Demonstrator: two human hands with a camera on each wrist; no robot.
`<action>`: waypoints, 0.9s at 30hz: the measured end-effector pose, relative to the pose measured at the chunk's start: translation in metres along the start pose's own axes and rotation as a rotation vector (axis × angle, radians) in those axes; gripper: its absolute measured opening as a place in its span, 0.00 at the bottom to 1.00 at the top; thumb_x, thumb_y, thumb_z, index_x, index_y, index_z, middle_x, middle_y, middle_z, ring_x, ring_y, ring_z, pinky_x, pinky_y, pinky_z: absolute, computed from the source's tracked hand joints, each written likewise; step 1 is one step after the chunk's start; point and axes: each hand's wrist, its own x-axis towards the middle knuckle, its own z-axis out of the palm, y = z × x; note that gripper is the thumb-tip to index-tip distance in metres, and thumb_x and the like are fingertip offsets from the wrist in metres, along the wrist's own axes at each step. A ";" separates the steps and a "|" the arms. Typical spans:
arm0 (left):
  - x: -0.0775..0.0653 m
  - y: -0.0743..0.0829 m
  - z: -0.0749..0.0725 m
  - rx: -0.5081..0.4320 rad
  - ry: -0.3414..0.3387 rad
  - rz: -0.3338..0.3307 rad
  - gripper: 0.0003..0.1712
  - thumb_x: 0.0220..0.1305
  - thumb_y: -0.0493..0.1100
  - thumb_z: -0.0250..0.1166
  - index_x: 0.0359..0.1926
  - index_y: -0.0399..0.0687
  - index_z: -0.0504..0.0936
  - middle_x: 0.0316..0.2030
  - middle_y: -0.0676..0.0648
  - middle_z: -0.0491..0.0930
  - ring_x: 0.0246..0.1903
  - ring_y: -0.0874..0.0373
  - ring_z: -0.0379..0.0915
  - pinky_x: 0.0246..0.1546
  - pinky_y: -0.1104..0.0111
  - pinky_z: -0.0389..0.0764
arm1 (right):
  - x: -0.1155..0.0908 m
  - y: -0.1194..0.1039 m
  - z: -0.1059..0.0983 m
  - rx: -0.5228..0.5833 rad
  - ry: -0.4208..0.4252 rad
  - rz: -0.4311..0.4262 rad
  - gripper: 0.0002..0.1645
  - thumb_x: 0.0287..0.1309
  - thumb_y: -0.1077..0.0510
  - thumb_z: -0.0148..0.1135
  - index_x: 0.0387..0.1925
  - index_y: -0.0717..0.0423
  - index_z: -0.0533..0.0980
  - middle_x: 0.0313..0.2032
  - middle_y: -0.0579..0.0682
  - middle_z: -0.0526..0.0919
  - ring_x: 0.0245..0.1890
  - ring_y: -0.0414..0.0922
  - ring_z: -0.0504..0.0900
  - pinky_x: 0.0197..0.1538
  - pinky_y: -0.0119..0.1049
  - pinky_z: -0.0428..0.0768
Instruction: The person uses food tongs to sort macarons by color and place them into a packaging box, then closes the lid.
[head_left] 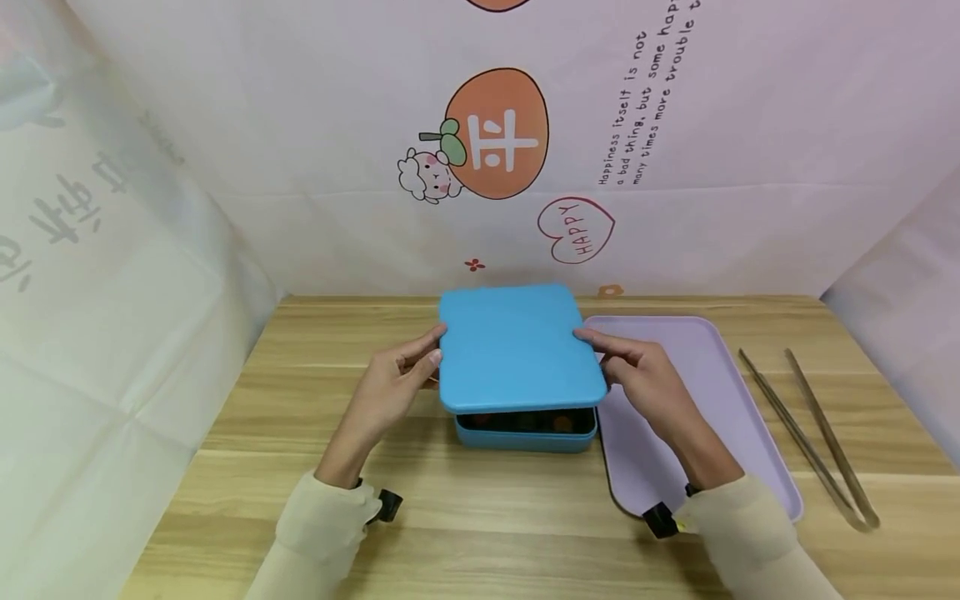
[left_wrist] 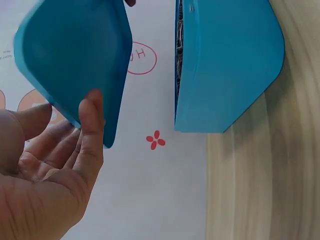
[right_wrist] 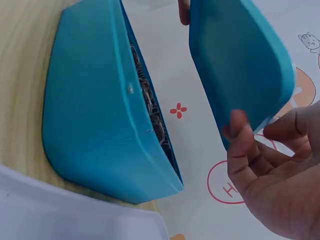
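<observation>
A blue square lid [head_left: 521, 350] is held level above a blue box [head_left: 525, 440], covering most of it in the head view. My left hand [head_left: 397, 375] pinches the lid's left edge between thumb and fingers. On the opposite edge, my right hand [head_left: 633, 362] grips it the same way. Both wrist views show a gap between the lid [left_wrist: 80, 60] and the box [right_wrist: 90, 100]. Dark, shiny wrapped contents [right_wrist: 150, 105] show just inside the box rim; what they are is mostly hidden.
A pale purple tray [head_left: 675, 417] lies flat right of the box, partly behind my right hand. Beyond it rest long metal tongs [head_left: 825, 433], their arms spread. A printed white cloth [head_left: 337, 167] hangs behind the wooden table [head_left: 300, 417].
</observation>
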 end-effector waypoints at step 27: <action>0.016 -0.024 0.039 0.192 0.015 -0.057 0.26 0.82 0.43 0.56 0.76 0.62 0.73 0.70 0.46 0.76 0.40 0.47 0.79 0.20 0.70 0.69 | 0.000 0.018 0.020 -0.245 0.061 0.096 0.33 0.72 0.63 0.55 0.75 0.68 0.66 0.54 0.68 0.81 0.41 0.51 0.83 0.36 0.32 0.83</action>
